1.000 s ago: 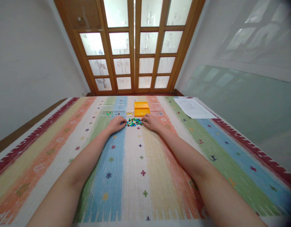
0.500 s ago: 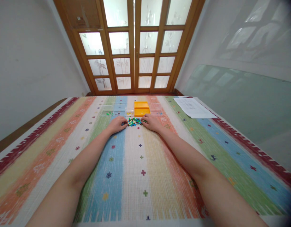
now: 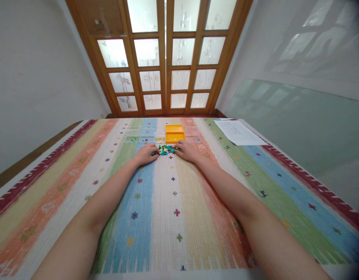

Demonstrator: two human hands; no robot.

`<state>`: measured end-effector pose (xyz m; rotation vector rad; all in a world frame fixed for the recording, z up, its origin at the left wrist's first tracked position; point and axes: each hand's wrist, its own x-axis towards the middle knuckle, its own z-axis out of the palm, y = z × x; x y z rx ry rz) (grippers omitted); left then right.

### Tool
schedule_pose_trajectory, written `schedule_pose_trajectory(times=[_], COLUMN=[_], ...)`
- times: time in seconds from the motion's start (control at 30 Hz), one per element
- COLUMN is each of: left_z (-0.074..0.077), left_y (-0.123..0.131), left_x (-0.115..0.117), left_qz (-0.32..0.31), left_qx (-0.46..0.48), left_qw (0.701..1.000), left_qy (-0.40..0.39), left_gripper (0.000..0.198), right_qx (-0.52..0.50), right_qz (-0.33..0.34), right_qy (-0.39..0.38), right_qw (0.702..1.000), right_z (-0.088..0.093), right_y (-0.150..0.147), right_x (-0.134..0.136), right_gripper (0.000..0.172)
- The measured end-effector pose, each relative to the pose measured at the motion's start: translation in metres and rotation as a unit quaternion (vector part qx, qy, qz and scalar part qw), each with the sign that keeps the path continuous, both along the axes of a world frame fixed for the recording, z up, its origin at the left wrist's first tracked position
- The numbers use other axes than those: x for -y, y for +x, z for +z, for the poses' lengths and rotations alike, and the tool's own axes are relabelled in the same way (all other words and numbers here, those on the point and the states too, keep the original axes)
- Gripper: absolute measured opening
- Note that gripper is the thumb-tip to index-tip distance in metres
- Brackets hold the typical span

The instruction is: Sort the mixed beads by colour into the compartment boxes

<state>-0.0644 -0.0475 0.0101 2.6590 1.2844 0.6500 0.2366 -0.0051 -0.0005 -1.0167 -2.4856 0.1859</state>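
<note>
Toward the far end of the striped counter (image 3: 164, 202), both hands meet a small heap of tiny coloured pieces (image 3: 167, 150), mostly green and blue with some pale and dark ones mixed in. The heap lies between the hands, spread loosely and low. At its left edge is the left hand (image 3: 146, 153), palm down, its fingers bent inward with the tips close to one another; dark bits show just under them, but whether a piece is gripped cannot be told. On the opposite edge, the right hand (image 3: 185, 150) has its fingers curled over the outermost pieces, touching or nearly touching them; how wide they are parted, and whether they have hold of anything, is too small to make out.

Just beyond the heap stands an orange box (image 3: 175, 132), divided across the middle, with a small white piece in its nearer part. Clear trays (image 3: 147, 134) sit to its left, with green, dark and yellow pieces (image 3: 160, 140) in separate sections. Another clear tray (image 3: 192, 132) adjoins it on the right, holding a few bluish bits. Farther right, a printed sheet of paper (image 3: 239, 133) lies flat near the counter's edge.
</note>
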Motion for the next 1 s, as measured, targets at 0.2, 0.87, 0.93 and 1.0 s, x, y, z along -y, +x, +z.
schedule_pose_trajectory(times=[0.2,0.87,0.93,1.0], left_z=[0.002,-0.024,-0.025,-0.027], left_y=[0.004,-0.042,-0.046,-0.048], left_x=[0.001,-0.035,-0.037,-0.039], left_qz=[0.007,0.253,0.263,0.275], left_qx=[0.007,0.338,0.357,0.371], left_qw=[1.000,0.905,0.895,0.886], left_qy=[0.010,-0.043,-0.042,-0.044], left_gripper=[0.015,0.021,0.020,0.022], right_qx=[-0.001,-0.009,-0.005,-0.002], right_qz=[-0.001,0.004,0.003,0.000], right_qy=[0.002,-0.006,-0.007,-0.009], right_qw=[1.000,1.000,1.000,1.000], right_z=[0.001,0.002,0.001,0.001], right_y=[0.000,0.000,0.000,0.000], right_x=[0.000,0.002,0.001,0.001], right_gripper=[0.020,0.021,0.021,0.021])
